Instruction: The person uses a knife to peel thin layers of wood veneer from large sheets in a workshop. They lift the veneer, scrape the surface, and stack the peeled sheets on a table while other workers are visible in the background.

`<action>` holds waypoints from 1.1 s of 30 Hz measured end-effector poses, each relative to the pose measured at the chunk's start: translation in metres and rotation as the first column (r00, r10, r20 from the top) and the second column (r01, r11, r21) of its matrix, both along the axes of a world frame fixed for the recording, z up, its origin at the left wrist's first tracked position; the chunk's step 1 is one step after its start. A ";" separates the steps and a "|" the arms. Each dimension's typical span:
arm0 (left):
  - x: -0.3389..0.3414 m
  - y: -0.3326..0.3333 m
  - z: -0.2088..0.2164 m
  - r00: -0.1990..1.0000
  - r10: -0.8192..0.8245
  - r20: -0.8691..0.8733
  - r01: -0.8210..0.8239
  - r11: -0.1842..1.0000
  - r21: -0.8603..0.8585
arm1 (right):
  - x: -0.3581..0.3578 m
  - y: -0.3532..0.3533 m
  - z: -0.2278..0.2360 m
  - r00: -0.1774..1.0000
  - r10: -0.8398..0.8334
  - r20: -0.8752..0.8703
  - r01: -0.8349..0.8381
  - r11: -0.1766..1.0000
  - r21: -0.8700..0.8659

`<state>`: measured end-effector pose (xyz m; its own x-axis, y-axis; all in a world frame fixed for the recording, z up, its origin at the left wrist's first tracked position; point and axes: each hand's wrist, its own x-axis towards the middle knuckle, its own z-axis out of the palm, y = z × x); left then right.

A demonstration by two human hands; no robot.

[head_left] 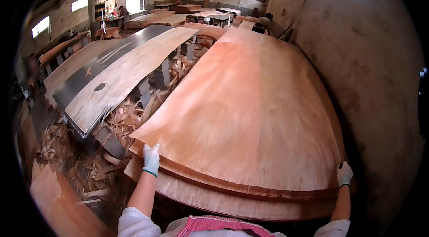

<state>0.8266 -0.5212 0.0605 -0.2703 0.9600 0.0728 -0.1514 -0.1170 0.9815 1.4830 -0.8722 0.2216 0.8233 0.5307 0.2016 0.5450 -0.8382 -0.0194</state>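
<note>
A large, thin sheet of reddish wood veneer (232, 116) covers the top of a broad stack in front of me. Its near left edge is pinched by my left hand (151, 157), in a white glove with a green cuff band. At the near right corner my right hand (344, 175), gloved too, is closed on the sheet's edge. Something small and dark shows by its fingertips, too small to name. Beneath the top sheet lie more veneer layers (232, 199), their near edges jutting toward me.
Left of the stack, a long bench bears pale veneer (129, 65) over a dark panel (111, 58). Veneer scraps (127, 118) heap between bench and stack. Loose sheets (62, 201) lean at the lower left. A wall (366, 44) runs along the right. Other people work far back.
</note>
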 end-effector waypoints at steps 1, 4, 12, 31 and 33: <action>-0.001 0.001 -0.001 1.000 -0.002 0.006 0.002 1.000 0.014 | 0.006 0.001 -0.006 1.000 -0.011 0.005 0.011 1.000 0.005; 0.001 -0.009 -0.002 0.998 0.010 0.066 -0.011 1.000 0.019 | 0.013 0.001 -0.018 0.997 -0.076 -0.009 0.076 0.997 -0.020; -0.059 -0.022 -0.014 0.999 -0.029 0.024 0.036 0.940 -0.339 | 0.009 0.003 -0.055 0.995 -0.093 -0.020 0.088 0.982 -0.166; -0.048 -0.024 -0.029 0.988 -0.072 -0.140 0.031 0.961 -0.273 | 0.028 0.012 -0.077 0.883 -0.394 -0.255 0.310 0.898 -0.312; -0.041 -0.026 -0.030 0.985 -0.093 -0.147 0.048 0.957 -0.286 | 0.035 -0.001 -0.078 0.881 -0.388 -0.272 0.311 0.906 -0.288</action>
